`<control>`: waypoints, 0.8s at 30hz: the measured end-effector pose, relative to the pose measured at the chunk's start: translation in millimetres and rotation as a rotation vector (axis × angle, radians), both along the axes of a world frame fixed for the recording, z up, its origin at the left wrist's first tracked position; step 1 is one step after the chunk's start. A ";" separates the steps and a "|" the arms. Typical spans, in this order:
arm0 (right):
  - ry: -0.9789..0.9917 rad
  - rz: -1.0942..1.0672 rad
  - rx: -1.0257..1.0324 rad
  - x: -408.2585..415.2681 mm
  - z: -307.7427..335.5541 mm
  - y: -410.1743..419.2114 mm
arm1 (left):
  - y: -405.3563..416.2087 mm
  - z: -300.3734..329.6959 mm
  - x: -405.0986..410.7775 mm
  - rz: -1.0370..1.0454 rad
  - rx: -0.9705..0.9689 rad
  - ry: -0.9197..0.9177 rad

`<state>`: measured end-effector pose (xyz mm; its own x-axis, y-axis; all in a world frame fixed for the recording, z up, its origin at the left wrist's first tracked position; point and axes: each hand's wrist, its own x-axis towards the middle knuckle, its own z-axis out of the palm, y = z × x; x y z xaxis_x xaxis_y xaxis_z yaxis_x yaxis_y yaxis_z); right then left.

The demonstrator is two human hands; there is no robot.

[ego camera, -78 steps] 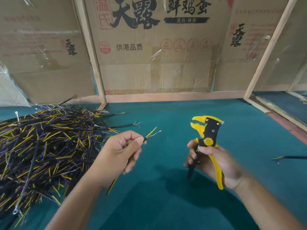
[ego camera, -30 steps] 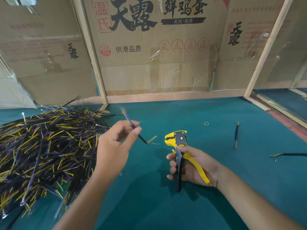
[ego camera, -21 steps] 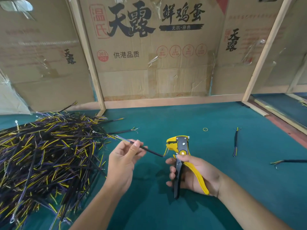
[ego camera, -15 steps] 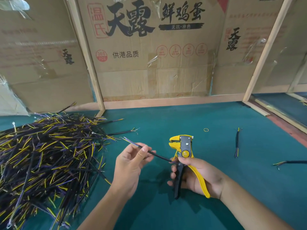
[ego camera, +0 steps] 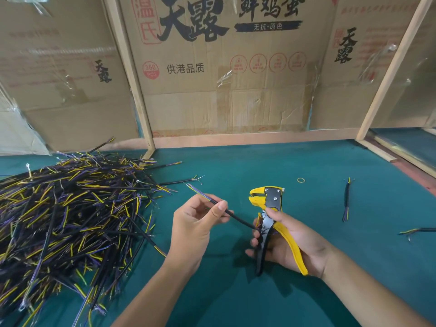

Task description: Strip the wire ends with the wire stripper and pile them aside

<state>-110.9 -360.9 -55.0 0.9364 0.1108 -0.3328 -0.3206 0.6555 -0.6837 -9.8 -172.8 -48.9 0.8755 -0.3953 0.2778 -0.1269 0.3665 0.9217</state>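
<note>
My left hand (ego camera: 195,223) pinches a short black cable (ego camera: 238,217) between thumb and fingers. The cable's far end shows thin yellow and purple cores fanning up to the left. Its near end runs right and reaches the middle of the yellow-and-black wire stripper (ego camera: 271,208), just below the jaws. My right hand (ego camera: 290,246) grips the stripper by its handles, jaws pointing up and left. A big heap of black, yellow and purple wires (ego camera: 66,215) lies at the left on the green table.
A single wire piece (ego camera: 346,201) and another (ego camera: 417,230) lie on the green cloth (ego camera: 236,296) at the right. A small rubber band (ego camera: 301,180) rests beyond the stripper. Cardboard panels (ego camera: 224,74) in wooden frames wall off the back.
My left hand turned the cable around and brought its other end rightward to the stripper. My right hand lowered the stripper and drew it in towards the cable.
</note>
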 end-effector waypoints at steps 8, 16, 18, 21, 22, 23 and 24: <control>0.020 -0.007 -0.025 -1.4 3.3 3.8 | -1.8 7.5 -6.2 0.026 -0.004 -0.080; -0.009 -0.009 -0.082 -2.3 4.1 7.8 | 0.2 10.7 -9.9 0.041 -0.018 -0.100; -0.027 0.002 -0.089 -2.4 4.8 7.9 | 3.3 11.0 -8.4 0.019 0.011 -0.092; -0.051 -0.004 -0.101 -3.7 4.9 8.5 | 3.8 11.3 -6.0 -0.032 0.037 -0.064; -0.063 -0.021 -0.104 -4.3 4.2 8.7 | 3.0 11.7 -4.8 0.000 0.010 -0.019; -0.080 -0.041 -0.115 -4.6 3.6 9.3 | 3.3 12.5 -2.5 0.077 -0.019 0.040; -0.102 -0.062 -0.133 -4.5 3.8 10.4 | 6.8 15.0 0.1 0.204 -0.021 0.075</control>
